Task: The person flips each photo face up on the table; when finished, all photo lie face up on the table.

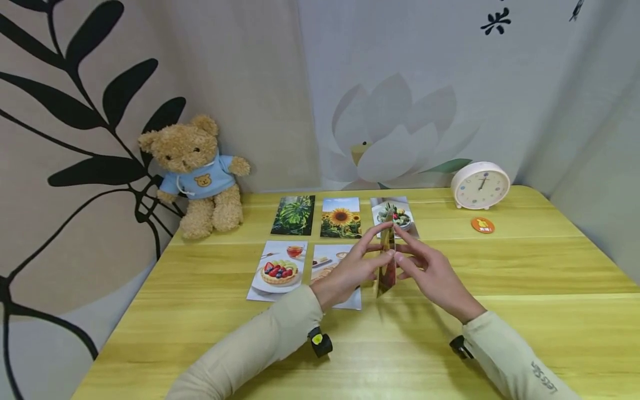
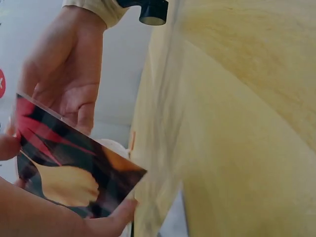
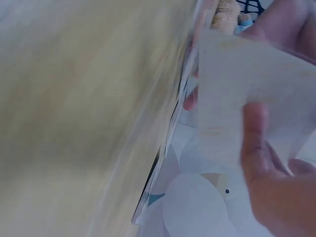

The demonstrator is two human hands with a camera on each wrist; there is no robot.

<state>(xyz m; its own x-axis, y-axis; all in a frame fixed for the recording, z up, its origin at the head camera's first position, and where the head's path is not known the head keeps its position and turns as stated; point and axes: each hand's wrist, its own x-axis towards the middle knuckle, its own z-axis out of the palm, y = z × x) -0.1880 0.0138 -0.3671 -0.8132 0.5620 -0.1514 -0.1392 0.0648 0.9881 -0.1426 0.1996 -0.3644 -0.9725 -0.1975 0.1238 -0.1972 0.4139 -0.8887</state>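
Both hands hold a picture card (image 1: 388, 261) upright over the table, seen almost edge-on in the head view. My left hand (image 1: 351, 269) grips it from the left, fingertips and thumb at its edges. The card's printed face (image 2: 64, 177) shows dark, red and yellow areas in the left wrist view. From the other side my right hand (image 1: 434, 275) holds it, its thumb (image 3: 255, 128) against the card's plain whitish back (image 3: 227, 89). Beneath the left forearm lies a partly covered food card (image 1: 350, 303), beside a fruit tart card (image 1: 278, 272).
Along the back lie a green leaf card (image 1: 293, 215), a sunflower card (image 1: 341, 218) and a salad bowl card (image 1: 407, 214). A teddy bear (image 1: 200, 178) sits at the left back. A white clock (image 1: 481, 186) and an orange round badge (image 1: 482, 225) are at the right back.
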